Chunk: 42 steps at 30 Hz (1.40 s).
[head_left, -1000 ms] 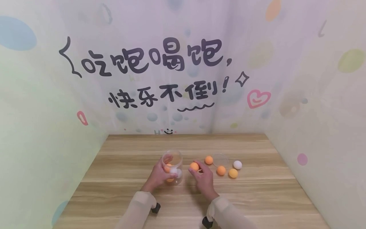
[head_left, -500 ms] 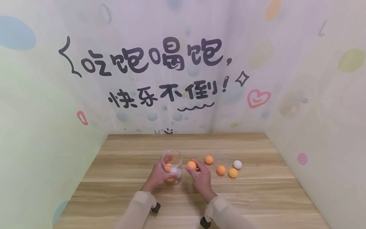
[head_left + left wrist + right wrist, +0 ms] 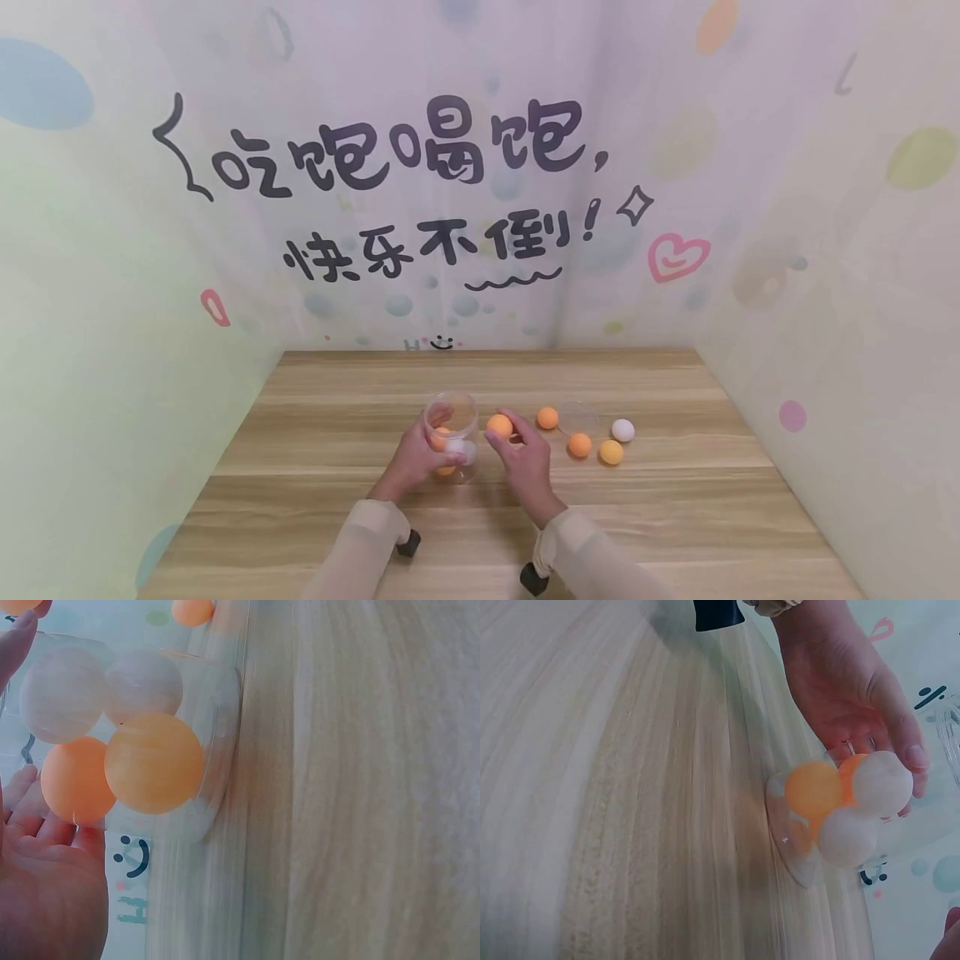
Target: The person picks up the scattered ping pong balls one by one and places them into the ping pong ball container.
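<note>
My left hand (image 3: pixel 414 458) grips a clear plastic jar (image 3: pixel 467 427) upright on the table, palm and fingers against its side. Two white table tennis balls (image 3: pixel 63 695) and two orange table tennis balls (image 3: pixel 154 763) sit inside, low in the jar, as the left wrist view shows. To the right of the jar, near its rim height, my right hand (image 3: pixel 531 473) pinches another orange ball (image 3: pixel 499 427) between thumb and fingers. That ball is apart from the jar. Only a fingertip of the right hand shows in the right wrist view.
Right of the hands lie two loose orange balls (image 3: pixel 578 445), a yellower ball (image 3: pixel 611 452) and a white ball (image 3: pixel 622 430). A clear round lid (image 3: pixel 581 417) lies flat among them. Printed fabric walls (image 3: pixel 480 321) bound the wooden table (image 3: pixel 337 375) at the back and sides.
My right hand has moved slightly left and up toward the jar, carrying the orange ball. The left hand and the jar have stayed in place.
</note>
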{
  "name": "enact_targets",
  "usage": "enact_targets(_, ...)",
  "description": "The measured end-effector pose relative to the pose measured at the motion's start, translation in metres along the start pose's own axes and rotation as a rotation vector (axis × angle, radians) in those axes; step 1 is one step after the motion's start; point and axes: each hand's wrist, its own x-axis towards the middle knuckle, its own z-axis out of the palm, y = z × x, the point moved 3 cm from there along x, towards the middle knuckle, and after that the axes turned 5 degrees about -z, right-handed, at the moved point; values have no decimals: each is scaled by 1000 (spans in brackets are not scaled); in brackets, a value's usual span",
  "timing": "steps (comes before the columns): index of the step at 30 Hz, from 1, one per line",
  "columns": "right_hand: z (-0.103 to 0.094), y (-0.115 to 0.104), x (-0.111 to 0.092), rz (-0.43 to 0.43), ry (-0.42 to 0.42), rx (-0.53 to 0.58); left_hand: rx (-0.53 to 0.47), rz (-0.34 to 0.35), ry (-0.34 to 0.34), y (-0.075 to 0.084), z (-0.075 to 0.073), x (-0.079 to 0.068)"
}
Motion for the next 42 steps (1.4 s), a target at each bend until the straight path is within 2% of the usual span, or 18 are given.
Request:
enact_targets(6,2,-5,4,5,-9,22,4,-25,6,0,0,0)
enact_targets(9,4,-8,5,21,-15,32,11,-24,-6,15,-1,-5)
enact_targets(10,4,-10,6,33,-18,34,9,-23,-8,15,-1,-5)
enact_targets(13,6,-12,7,37,-25,47,13,-31,-14,15,-1,-5)
enact_targets(16,8,-14,8,31,-43,67,10,-52,-2,1,0,-1)
enact_targets(24,10,-19,11,44,-88,56,2,-57,9,-1,0,1)
enact_targets(29,12,-24,14,60,-77,117,0,-50,10,0,-1,1)
enact_targets(31,12,-29,14,70,-74,143,5,-51,11,-1,-1,1)
enact_targets(38,5,-64,16,53,-121,174,19,-40,7,0,0,2)
enact_targets(42,6,-69,18,35,-149,172,21,-39,4,0,0,1)
